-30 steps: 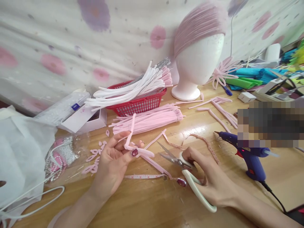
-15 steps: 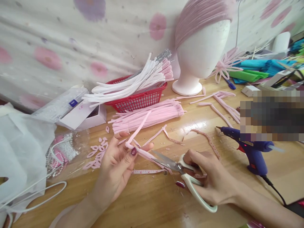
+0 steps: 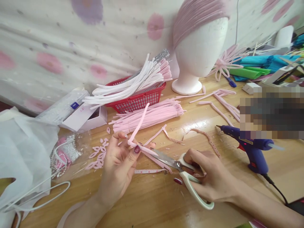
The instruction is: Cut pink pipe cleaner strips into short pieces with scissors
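Between thumb and fingers, my left hand (image 3: 122, 163) pinches a bent pink pipe cleaner (image 3: 139, 124), one arm of it pointing up and the other toward the scissors. My right hand (image 3: 206, 177) grips scissors (image 3: 177, 164) with pale green and white handles, their blades pointing left at the tip of that lower arm. Beneath the blades a tape measure (image 3: 149, 171) lies on the table, along with more pink strips. Small pink leaf-shaped loops (image 3: 99, 156) are spread to the left of my left hand.
Behind my hands lie a bundle of pink pipe cleaners (image 3: 152, 115) and a red basket (image 3: 140, 100) of white ones. A white foam head (image 3: 198, 53) stands at the back. On the right is a blue glue gun (image 3: 251, 144) with its cord; a plastic bag of beads (image 3: 64, 155) lies left.
The scissor blades have come together at the lower arm of the pipe cleaner, which now looks shorter, ending at the blades. My hands have hardly moved; the view has shifted slightly.
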Demonstrator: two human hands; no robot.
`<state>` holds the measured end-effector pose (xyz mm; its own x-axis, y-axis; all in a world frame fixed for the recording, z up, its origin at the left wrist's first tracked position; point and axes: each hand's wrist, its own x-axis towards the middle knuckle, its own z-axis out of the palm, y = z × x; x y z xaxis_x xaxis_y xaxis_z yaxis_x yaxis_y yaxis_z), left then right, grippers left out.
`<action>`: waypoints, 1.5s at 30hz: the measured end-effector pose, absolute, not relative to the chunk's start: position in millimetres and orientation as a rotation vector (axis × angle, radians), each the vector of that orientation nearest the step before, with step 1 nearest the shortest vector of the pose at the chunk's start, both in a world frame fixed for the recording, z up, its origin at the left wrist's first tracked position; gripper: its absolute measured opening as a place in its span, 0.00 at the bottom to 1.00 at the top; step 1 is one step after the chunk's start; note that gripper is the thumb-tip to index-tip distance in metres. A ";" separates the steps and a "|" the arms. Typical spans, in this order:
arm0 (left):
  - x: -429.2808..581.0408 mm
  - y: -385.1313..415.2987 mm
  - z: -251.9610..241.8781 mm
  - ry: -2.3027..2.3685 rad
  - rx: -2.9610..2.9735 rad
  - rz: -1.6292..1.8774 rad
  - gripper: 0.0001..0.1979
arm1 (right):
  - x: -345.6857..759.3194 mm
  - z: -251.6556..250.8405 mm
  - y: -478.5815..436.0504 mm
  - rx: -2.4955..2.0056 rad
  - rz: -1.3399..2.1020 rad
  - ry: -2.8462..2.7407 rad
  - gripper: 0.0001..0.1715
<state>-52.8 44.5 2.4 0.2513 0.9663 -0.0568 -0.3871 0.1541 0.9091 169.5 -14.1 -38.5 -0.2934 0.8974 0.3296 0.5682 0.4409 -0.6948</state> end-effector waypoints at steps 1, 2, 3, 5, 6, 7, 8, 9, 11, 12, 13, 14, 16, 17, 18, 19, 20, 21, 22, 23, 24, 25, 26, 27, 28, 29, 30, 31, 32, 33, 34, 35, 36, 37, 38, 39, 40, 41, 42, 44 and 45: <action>-52.0 45.6 3.2 0.780 0.937 1.127 0.18 | 170.1 -38.9 -14.3 -1.232 0.575 -1.982 0.21; -51.1 46.7 4.1 0.771 0.940 1.123 0.18 | 170.6 -39.1 -14.6 -1.235 0.554 -1.977 0.21; -50.2 47.8 5.3 0.759 0.943 1.122 0.18 | 171.0 -39.1 -14.9 -1.235 0.539 -1.975 0.21; -48.1 49.9 8.0 0.730 0.948 1.124 0.18 | 171.5 -38.6 -15.5 -1.224 0.512 -1.966 0.20; -46.9 50.8 9.1 0.721 0.953 1.128 0.18 | 171.7 -38.2 -15.8 -1.216 0.498 -1.961 0.20; -45.8 51.7 9.9 0.719 0.959 1.130 0.17 | 171.9 -37.8 -16.0 -1.216 0.485 -1.955 0.20; -44.7 52.4 10.4 0.724 0.965 1.132 0.17 | 172.0 -37.5 -16.1 -1.217 0.470 -1.950 0.20; -43.8 52.9 10.5 0.734 0.968 1.135 0.17 | 172.1 -37.2 -16.1 -1.218 0.454 -1.950 0.19; -42.7 53.5 9.8 0.754 0.971 1.138 0.17 | 172.1 -36.7 -15.9 -1.226 0.427 -1.956 0.19; -42.4 53.5 9.3 0.756 0.972 1.143 0.17 | 171.8 -36.4 -15.8 -1.232 0.415 -1.958 0.19; -42.3 53.4 8.9 0.758 0.973 1.147 0.17 | 171.4 -36.0 -15.7 -1.240 0.406 -1.958 0.19; -42.3 53.2 8.6 0.758 0.974 1.151 0.17 | 170.8 -35.5 -15.7 -1.244 0.400 -1.957 0.18; -42.5 52.6 8.6 0.756 0.974 1.152 0.17 | 169.6 -34.6 -15.7 -1.248 0.386 -1.949 0.17; -42.6 52.3 8.9 0.756 0.972 1.152 0.17 | 169.1 -34.4 -15.7 -1.244 0.376 -1.947 0.17; -42.5 52.1 9.3 0.754 0.970 1.150 0.17 | 168.7 -34.3 -15.8 -1.240 0.364 -1.945 0.16; -42.3 52.0 9.8 0.751 0.967 1.147 0.17 | 168.6 -34.4 -16.0 -1.239 0.351 -1.946 0.16; -42.0 52.1 10.2 0.746 0.964 1.146 0.17 | 168.7 -34.7 -16.1 -1.241 0.337 -1.948 0.16; -41.6 52.3 10.6 0.741 0.960 1.144 0.17 | 169.0 -35.1 -16.3 -1.247 0.325 -1.951 0.17; -41.3 52.6 10.8 0.735 0.957 1.143 0.17 | 169.4 -35.5 -16.5 -1.251 0.317 -1.956 0.17; -41.0 52.9 10.9 0.730 0.953 1.143 0.17 | 170.0 -35.9 -16.7 -1.256 0.309 -1.961 0.17; -40.7 53.1 10.9 0.727 0.951 1.143 0.17 | 170.5 -36.2 -17.0 -1.260 0.304 -1.965 0.17; -40.7 53.2 10.8 0.726 0.948 1.142 0.17 | 171.0 -36.5 -17.3 -1.262 0.302 -1.970 0.17; -40.8 53.2 10.7 0.726 0.945 1.141 0.16 | 171.4 -36.8 -17.6 -1.267 0.302 -1.974 0.17; -41.0 53.1 10.6 0.728 0.943 1.140 0.16 | 171.7 -37.1 -17.9 -1.273 0.302 -1.977 0.16; -41.3 52.8 10.5 0.730 0.943 1.140 0.16 | 171.8 -37.5 -18.3 -1.280 0.301 -1.978 0.16; -41.6 52.6 10.5 0.731 0.943 1.139 0.16 | 171.8 -37.9 -18.6 -1.288 0.298 -1.974 0.16; -41.9 52.5 10.5 0.732 0.941 1.139 0.16 | 171.6 -38.2 -18.9 -1.297 0.298 -1.971 0.16; -42.1 52.5 10.6 0.732 0.939 1.141 0.16 | 171.5 -38.3 -19.1 -1.302 0.299 -1.964 0.16; -42.2 52.8 10.7 0.733 0.934 1.145 0.16 | 171.4 -38.2 -19.2 -1.298 0.306 -1.955 0.17; -42.3 53.3 10.7 0.735 0.927 1.151 0.16 | 171.4 -37.7 -19.3 -1.290 0.318 -1.941 0.17; -42.4 54.0 10.7 0.738 0.920 1.160 0.16 | 171.6 -36.9 -19.3 -1.278 0.329 -1.921 0.17; -42.5 54.9 10.7 0.744 0.912 1.171 0.16 | 172.0 -35.9 -19.3 -1.266 0.337 -1.901 0.17; -42.7 55.8 10.6 0.750 0.904 1.184 0.15 | 172.4 -34.8 -19.3 -1.262 0.340 -1.881 0.17; -42.9 56.7 10.4 0.755 0.895 1.195 0.15 | 172.9 -33.7 -19.1 -1.270 0.337 -1.867 0.18; -43.2 57.5 10.1 0.758 0.886 1.202 0.15 | 173.3 -32.9 -18.9 -1.287 0.335 -1.865 0.18; -43.5 58.0 9.9 0.760 0.877 1.206 0.15 | 173.5 -32.3 -18.6 -1.305 0.327 -1.873 0.18; -43.8 58.2 9.7 0.762 0.868 1.205 0.14 | 173.4 -32.0 -18.2 -1.318 0.318 -1.890 0.18; -43.9 58.1 9.6 0.762 0.861 1.203 0.14 | 173.2 -32.0 -17.8 -1.329 0.305 -1.912 0.17; -44.0 57.8 9.6 0.763 0.856 1.201 0.14 | 172.7 -32.1 -17.3 -1.336 0.281 -1.933 0.17; -43.7 56.3 9.7 0.769 0.851 1.192 0.14 | 171.5 -32.7 -16.5 -1.348 0.210 -1.971 0.16; -43.4 55.4 9.7 0.771 0.851 1.192 0.14 | 171.0 -33.1 -16.2 -1.357 0.168 -1.985 0.15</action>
